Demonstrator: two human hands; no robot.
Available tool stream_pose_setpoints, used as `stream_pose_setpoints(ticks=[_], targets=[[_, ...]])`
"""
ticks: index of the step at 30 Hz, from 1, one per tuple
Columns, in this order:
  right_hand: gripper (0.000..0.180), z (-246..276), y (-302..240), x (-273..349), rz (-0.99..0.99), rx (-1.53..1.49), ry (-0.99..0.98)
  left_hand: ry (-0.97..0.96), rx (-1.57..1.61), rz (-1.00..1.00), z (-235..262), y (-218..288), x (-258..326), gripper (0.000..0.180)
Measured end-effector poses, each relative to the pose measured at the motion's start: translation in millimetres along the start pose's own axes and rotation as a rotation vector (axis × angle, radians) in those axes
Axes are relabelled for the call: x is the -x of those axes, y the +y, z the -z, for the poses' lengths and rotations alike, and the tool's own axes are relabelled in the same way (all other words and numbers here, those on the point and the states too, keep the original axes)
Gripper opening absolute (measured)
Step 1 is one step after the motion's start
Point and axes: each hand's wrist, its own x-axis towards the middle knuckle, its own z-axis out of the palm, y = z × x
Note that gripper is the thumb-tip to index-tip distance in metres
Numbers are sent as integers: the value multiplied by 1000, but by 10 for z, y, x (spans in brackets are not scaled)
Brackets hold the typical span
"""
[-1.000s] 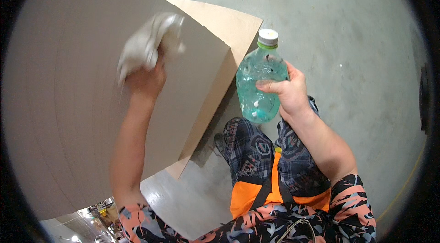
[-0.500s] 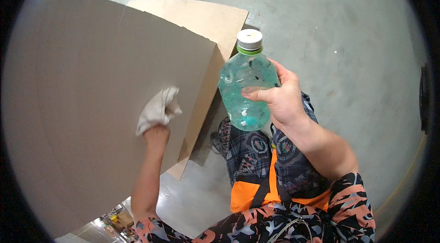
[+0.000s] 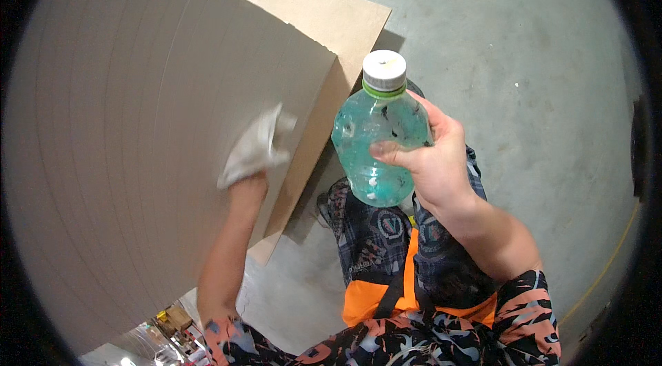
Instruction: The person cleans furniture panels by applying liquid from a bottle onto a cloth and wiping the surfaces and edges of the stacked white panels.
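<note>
My left hand [image 3: 248,183] presses a crumpled white cloth [image 3: 258,145] against a big grey panel [image 3: 124,152] that fills the left of the view. The hand and cloth are blurred with motion, near the panel's right edge. My right hand [image 3: 438,162] grips a clear plastic bottle [image 3: 376,142] of blue-green liquid with a white cap and green ring. The bottle is held upright, close to the camera, to the right of the panel.
A tan wooden board [image 3: 331,14] lies behind the grey panel on the grey concrete floor [image 3: 524,55]. My legs in patterned trousers and an orange apron [image 3: 379,297] stand below. Small items [image 3: 169,318] lie at the lower left.
My left hand with the cloth has slid down the panel and then right toward its edge. The bottle has risen closer to the camera.
</note>
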Motion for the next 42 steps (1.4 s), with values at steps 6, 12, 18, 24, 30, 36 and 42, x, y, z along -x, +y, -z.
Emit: stream_pose_setpoints(ticks=[6,12,18,24,30,36,42], targets=[[59,-5,38,38,-27,-16,26,-335,-244,152,-153,-314,551,40],[60,-30,113,-44,-12,-6,66,-224,-165,121,-1,533,-1428,52],[61,-50,151,-50,-34,23,41,41,-197,-26,-678,2,-829,49],[64,-77,97,-14,-32,87,38,-377,1343,521,-893,-288,-29,29],[63,-80,8,32,-41,21,134,-149,352,135,-1298,100,-689,31],[64,-87,-44,-3,-62,92,148,-92,313,161,-1451,826,-1854,35],[65,-108,103,-6,-73,24,113,-67,303,-58,-1484,533,-1380,37]])
